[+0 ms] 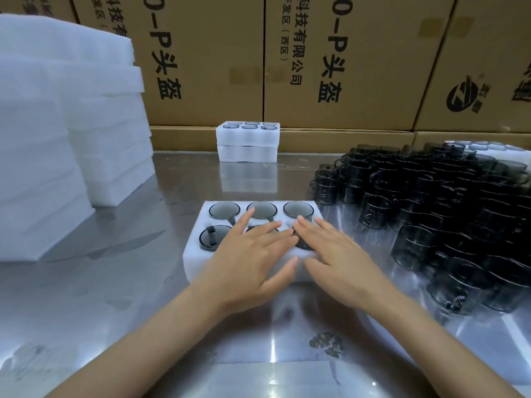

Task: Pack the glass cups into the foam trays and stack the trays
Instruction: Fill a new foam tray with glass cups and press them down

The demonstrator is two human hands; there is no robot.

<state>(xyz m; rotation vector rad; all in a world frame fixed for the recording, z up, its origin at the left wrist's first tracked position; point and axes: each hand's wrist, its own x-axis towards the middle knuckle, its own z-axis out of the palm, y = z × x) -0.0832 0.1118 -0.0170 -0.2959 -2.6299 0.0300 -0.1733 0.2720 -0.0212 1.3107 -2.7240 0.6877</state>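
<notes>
Left hand and right hand both flat, fingers straight and spread, palms down on foam tray at frame centre; holding nothing, just pressing or resting on top. Tray on steel table, six pockets, smoked glass cups seated in the four visible ones. Near-middle and near-right pockets hidden under fingers, probably filled, can't confirm. Near-left cup sits with handle up across the mouth, looks not fully seated. Two packed trays stacked at centre back against cardboard cartons. Empty foam stack upper left. Loose cups massed at right, touching each other.

Risks:
- Pressing down on proud cup: rim chips or foam splits.
- Next tray stacked on unseated cup: rocks, topples.
- Right arm sweep near loose cups: knocks them, glass on glass.
- Lifting soft tray from one end: sags, cups slide out.
</notes>
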